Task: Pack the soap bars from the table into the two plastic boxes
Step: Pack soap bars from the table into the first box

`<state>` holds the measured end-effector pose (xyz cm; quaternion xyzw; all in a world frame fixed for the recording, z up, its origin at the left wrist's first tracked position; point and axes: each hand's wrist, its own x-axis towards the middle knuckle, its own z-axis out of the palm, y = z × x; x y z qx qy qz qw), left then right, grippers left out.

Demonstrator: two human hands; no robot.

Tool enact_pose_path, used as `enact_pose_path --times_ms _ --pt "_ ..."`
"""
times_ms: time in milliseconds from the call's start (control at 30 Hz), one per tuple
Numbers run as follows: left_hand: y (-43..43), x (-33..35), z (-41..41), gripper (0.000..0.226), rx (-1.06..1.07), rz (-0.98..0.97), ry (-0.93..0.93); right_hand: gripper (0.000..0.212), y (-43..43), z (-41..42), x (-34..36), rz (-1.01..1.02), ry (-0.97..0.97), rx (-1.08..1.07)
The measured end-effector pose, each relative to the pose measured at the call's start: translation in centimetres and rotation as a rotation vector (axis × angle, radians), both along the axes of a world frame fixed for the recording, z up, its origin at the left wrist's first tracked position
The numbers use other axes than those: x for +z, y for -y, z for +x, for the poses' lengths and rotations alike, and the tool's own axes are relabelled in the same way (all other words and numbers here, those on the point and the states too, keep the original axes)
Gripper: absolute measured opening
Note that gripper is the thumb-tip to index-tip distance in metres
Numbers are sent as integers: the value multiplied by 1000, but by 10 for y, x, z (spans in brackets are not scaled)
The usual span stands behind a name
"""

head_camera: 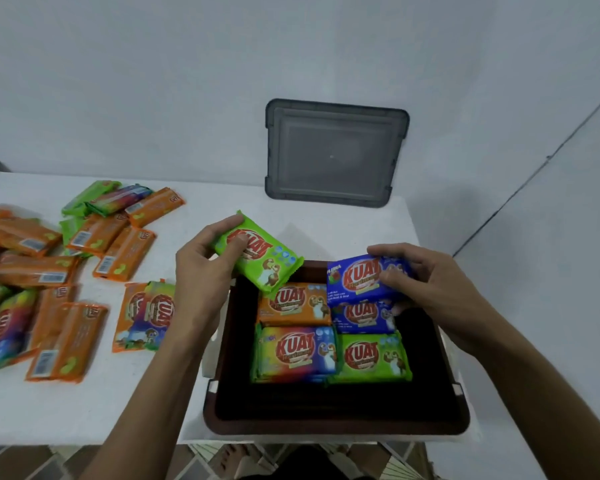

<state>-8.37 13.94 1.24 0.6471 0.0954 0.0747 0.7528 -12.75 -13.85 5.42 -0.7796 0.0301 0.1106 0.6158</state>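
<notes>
Four bars (297, 353) lie in the box (336, 427) near me. Above it my right grip (426, 282) holds a blue bar (357, 282) and my left grip (201, 268) a green bar (260, 258), each by one end. I judge them light and stiff, with slippery wrappers. Loose bars (49, 271) lie on the worktop (84, 410).

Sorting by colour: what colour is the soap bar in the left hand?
The soap bar in the left hand is green; head view.

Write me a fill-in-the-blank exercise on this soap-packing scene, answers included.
The left hand grips a ____ soap bar.
The right hand grips a ____ soap bar above the box.
The grey lid leans against the ____.
The unpacked pile lies to the box's ____.
Missing words: green, blue, wall, left.
</notes>
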Motion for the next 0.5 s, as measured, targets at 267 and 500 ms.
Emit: enact_pose_path --times_ms 267,500 --pt "14 -10 -20 24 41 164 78 35 15 -13 -9 -66 -64 85" --pt "15 -12 -25 26 15 220 85 38 6 -4 -40 -221 -131 50"
